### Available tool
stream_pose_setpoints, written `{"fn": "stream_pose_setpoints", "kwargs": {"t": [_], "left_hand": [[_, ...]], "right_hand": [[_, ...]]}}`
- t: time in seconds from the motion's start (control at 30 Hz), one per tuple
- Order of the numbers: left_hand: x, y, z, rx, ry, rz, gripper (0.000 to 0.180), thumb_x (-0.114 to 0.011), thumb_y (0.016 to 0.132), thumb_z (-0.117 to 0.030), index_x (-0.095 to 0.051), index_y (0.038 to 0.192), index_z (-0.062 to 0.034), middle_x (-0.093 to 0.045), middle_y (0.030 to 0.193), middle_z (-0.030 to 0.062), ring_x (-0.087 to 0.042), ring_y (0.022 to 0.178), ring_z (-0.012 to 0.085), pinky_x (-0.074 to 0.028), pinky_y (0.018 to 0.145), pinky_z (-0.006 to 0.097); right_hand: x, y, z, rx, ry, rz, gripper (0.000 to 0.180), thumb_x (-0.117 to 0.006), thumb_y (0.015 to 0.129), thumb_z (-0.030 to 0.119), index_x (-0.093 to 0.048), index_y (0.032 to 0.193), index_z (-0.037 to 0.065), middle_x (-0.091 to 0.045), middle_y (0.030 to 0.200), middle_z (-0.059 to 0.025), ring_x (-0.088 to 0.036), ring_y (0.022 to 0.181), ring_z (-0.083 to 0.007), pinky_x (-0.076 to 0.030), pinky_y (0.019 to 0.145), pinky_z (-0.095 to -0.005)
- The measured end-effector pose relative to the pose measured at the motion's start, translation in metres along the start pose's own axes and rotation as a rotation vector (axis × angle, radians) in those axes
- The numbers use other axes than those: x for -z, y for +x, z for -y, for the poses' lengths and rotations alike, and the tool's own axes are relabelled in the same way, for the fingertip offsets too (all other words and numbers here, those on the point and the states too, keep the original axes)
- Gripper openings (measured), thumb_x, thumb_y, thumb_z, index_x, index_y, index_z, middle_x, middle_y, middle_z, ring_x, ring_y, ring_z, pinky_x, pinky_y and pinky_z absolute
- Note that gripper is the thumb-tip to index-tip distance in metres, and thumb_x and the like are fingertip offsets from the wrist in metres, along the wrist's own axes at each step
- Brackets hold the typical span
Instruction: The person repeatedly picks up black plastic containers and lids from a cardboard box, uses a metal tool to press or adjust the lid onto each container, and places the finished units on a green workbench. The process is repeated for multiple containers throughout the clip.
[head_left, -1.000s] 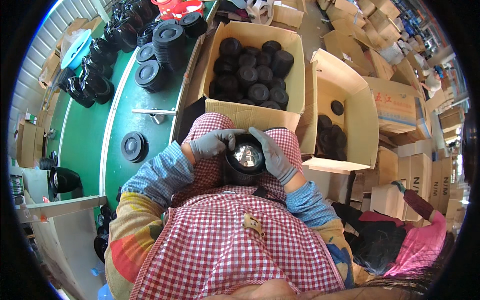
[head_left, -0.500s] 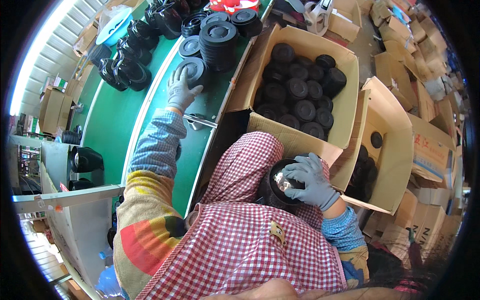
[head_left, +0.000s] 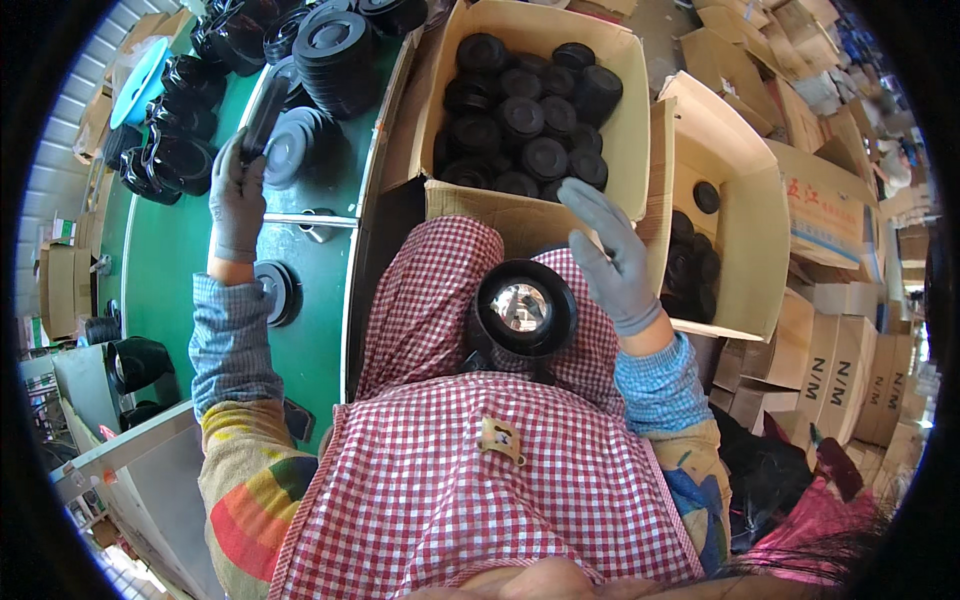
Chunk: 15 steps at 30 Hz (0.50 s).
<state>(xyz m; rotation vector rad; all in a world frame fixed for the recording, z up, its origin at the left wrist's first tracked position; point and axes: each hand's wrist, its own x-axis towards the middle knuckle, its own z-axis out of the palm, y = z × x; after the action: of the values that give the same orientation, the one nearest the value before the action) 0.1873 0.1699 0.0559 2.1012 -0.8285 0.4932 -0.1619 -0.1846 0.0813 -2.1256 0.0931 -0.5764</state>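
In my gloved left hand point(head_left: 238, 195) is a round black lid point(head_left: 263, 118), tilted up on edge between thumb and fingers above the green bench. Just right of it sits a short stack of black lids point(head_left: 300, 145), with a taller lid stack point(head_left: 333, 62) behind. On my lap, between the thighs, rests a black pot point(head_left: 496, 289) with its open top facing up and a shiny metal inside. My gloved right hand point(head_left: 612, 255) hovers right of the pot, fingers stretched and thumb apart, holding nothing.
An open carton point(head_left: 612, 190) of black round parts stands ahead of my knees, with a second carton point(head_left: 755, 270) to its right. Glossy black pots point(head_left: 180, 160) line the bench's far left, near a blue basin point(head_left: 142, 82). More lids point(head_left: 278, 292) lie beside my left forearm.
My left hand has taken a lid and tilted it up off the stack. My right hand has left the pot and opened. The whole view has shifted.
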Motion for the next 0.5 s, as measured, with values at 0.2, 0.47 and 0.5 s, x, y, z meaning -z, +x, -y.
{"fn": "stream_pose_setpoints", "kwargs": {"t": [0.2, 0.47, 0.5], "left_hand": [[-0.035, -0.022, -0.17, -0.063, -0.952, 1.033, 0.051, -0.063, 0.099, -0.02, -0.049, 0.143, 0.0016, -0.056, 0.135, 0.0118, -0.054, 0.126, 0.0225, -0.042, 0.108, 0.038], [-0.121, -0.1, -0.202, 0.151, -1.336, 1.075, 0.049, -0.04, 0.11, -0.037, -0.05, 0.14, 0.0004, -0.057, 0.135, 0.0161, -0.053, 0.128, 0.0262, -0.037, 0.114, 0.039], [-0.127, -0.103, -0.201, 0.108, -1.301, 1.024, 0.046, -0.039, 0.11, -0.035, -0.057, 0.134, 0.0009, -0.059, 0.133, 0.0169, -0.055, 0.127, 0.028, -0.037, 0.114, 0.039]], "right_hand": [[-0.014, 0.0, 0.003, -0.183, 0.533, 0.065, 0.071, -0.042, 0.105, 0.056, -0.053, 0.141, -0.003, -0.057, 0.142, -0.0183, -0.051, 0.135, -0.0277, -0.034, 0.117, -0.0386], [-0.025, -0.065, -0.011, -0.179, 0.548, 0.046, 0.048, -0.054, 0.103, 0.042, -0.073, 0.107, -0.002, -0.071, 0.119, -0.0145, -0.063, 0.118, -0.0264, -0.037, 0.114, -0.043], [-0.03, -0.068, -0.015, -0.135, 0.572, 0.024, 0.043, -0.058, 0.102, 0.038, -0.073, 0.105, -0.002, -0.072, 0.118, -0.0139, -0.063, 0.118, -0.0264, -0.035, 0.115, -0.0437]]}}
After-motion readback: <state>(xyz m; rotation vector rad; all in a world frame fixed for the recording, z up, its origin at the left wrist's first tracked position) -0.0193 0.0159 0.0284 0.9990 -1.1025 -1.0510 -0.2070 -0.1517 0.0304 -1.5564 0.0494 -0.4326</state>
